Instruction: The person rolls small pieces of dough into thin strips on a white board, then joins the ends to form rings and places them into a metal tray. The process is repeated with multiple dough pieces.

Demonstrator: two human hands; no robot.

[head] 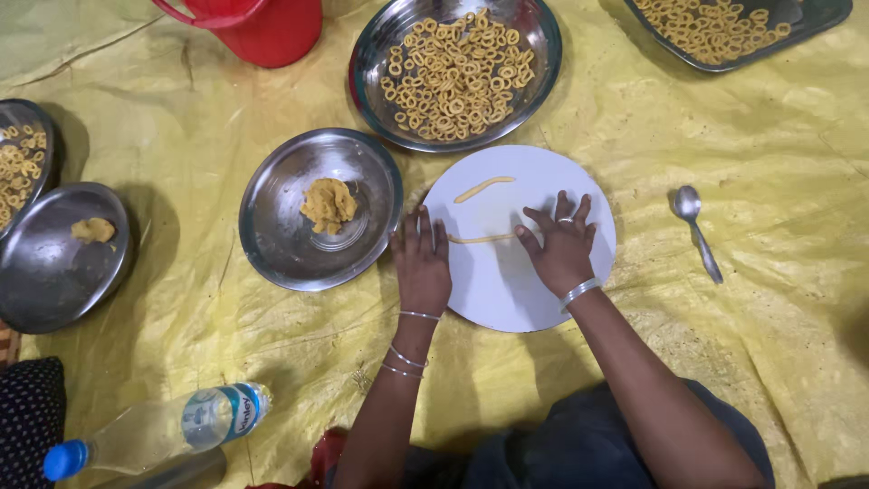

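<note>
Both hands flat, fingers spread — left hand (pixel 422 258) and right hand (pixel 560 244) press on a thin dough strand (pixel 480 239) across the white round board (pixel 507 294). A 2nd dough strand (pixel 483 187) lies farther away; a steel plate with a dough lump (pixel 329 205) sits left.

Both hands (pixel 421 258) (pixel 561 244) flat, fingers (pixel 534 217) spread

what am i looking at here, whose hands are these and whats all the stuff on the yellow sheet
This is one picture from a camera worn on a person's head, looking down at their own bare hands. The left hand and right hand press flat on a white round board, rolling a thin dough strip; a second dough piece lies above. Beside it, a steel plate holds a dough lump. A steel bowl holds small dough rings. A spoon lies at right, a plastic bottle at lower left.
</note>
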